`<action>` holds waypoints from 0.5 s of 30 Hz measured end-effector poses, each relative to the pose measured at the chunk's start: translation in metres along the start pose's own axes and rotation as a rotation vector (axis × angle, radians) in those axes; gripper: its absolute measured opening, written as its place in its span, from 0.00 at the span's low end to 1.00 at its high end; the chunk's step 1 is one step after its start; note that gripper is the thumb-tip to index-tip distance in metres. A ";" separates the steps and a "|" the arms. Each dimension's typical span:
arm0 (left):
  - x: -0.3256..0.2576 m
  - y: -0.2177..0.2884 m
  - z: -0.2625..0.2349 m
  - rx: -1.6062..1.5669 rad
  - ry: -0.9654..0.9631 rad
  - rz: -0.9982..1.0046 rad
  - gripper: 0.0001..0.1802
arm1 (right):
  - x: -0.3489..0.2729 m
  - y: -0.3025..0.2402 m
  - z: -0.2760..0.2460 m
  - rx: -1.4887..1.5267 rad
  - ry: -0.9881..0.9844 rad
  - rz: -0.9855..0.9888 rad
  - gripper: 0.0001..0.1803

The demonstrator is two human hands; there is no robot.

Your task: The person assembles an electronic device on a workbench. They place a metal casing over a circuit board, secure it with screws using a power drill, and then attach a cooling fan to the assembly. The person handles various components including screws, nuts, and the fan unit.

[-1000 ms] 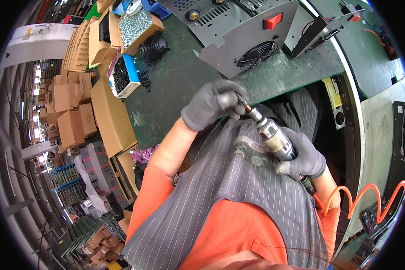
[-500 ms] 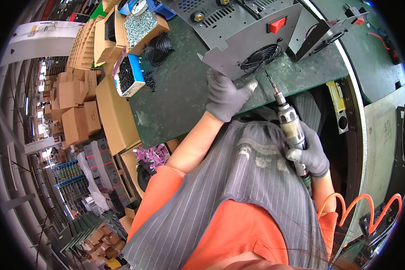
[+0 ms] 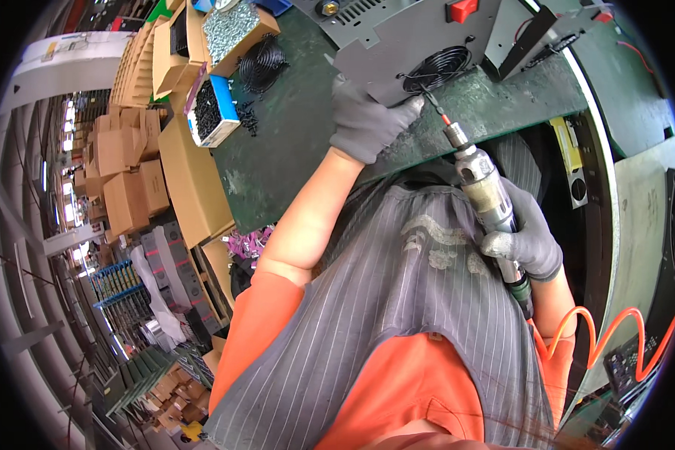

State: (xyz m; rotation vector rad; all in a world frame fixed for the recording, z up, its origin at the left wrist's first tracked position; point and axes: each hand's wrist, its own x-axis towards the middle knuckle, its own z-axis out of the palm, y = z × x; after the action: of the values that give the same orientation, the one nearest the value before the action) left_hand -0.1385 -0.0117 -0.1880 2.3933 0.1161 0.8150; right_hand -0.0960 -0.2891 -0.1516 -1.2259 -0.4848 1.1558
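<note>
My right hand point(image 3: 529, 238), in a grey glove, is wrapped round an air screwdriver point(image 3: 486, 191) that slants up and to the left. Its bit tip meets the lower left corner of a round black wire fan guard point(image 3: 439, 69) on a grey metal panel point(image 3: 386, 56); whether it sits in a screw there is too small to tell. At the panel's lower left corner is my gloved left hand point(image 3: 369, 124), gripping the edge with the thumb stretched along below it. Part of its fingers is hidden by the panel. A red rocker switch point(image 3: 461, 10) sits higher on the panel.
Left on the green bench point(image 3: 277, 176) lie loose fan guards point(image 3: 262, 64), a small box of black screws point(image 3: 211, 120) and a carton of silver screws point(image 3: 232, 34). A second panel point(image 3: 540, 41) stands at right. An orange coiled hose point(image 3: 592, 345) hangs by my right arm.
The screwdriver has moved up and left, its bit going from below the fan guard to the guard's corner. My left hand has shifted slightly up and left along the panel.
</note>
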 end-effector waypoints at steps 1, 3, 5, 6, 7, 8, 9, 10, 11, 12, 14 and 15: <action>0.000 0.000 -0.001 -0.046 -0.020 -0.029 0.20 | 0.001 -0.002 0.001 0.003 -0.021 0.019 0.40; 0.001 0.002 -0.001 -0.089 -0.041 -0.057 0.20 | 0.002 -0.009 0.003 0.007 -0.065 0.057 0.39; 0.002 0.003 -0.001 -0.083 -0.041 -0.053 0.19 | 0.004 -0.011 0.006 0.026 -0.061 0.034 0.39; 0.001 0.001 -0.001 -0.073 -0.031 -0.052 0.19 | 0.004 -0.013 0.007 0.030 -0.066 0.049 0.39; 0.000 -0.001 0.000 -0.064 -0.020 -0.052 0.19 | 0.005 -0.015 0.008 0.034 -0.073 0.063 0.39; 0.000 -0.002 0.000 -0.053 -0.009 -0.052 0.19 | 0.004 -0.017 0.009 0.053 -0.070 0.089 0.40; 0.001 0.000 0.000 -0.078 -0.015 -0.072 0.19 | 0.004 -0.019 0.010 0.070 -0.072 0.116 0.40; 0.001 0.004 -0.001 -0.102 -0.021 -0.092 0.19 | 0.004 -0.019 0.011 0.063 -0.067 0.121 0.41; 0.002 0.005 -0.002 -0.126 -0.027 -0.112 0.20 | 0.003 -0.018 0.010 0.056 -0.064 0.127 0.41; 0.002 0.004 -0.002 -0.065 -0.030 -0.050 0.20 | 0.002 -0.016 0.010 0.025 -0.055 0.106 0.41; 0.003 0.002 -0.004 0.059 -0.035 0.074 0.22 | 0.001 -0.012 0.008 -0.036 -0.040 0.066 0.41; 0.002 0.002 -0.003 0.067 -0.037 0.044 0.21 | 0.000 -0.014 0.010 -0.021 -0.033 0.079 0.42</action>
State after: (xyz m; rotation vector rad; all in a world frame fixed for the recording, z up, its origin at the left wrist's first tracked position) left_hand -0.1389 -0.0114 -0.1838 2.4805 0.0780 0.7980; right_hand -0.0981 -0.2829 -0.1358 -1.2557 -0.4777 1.2423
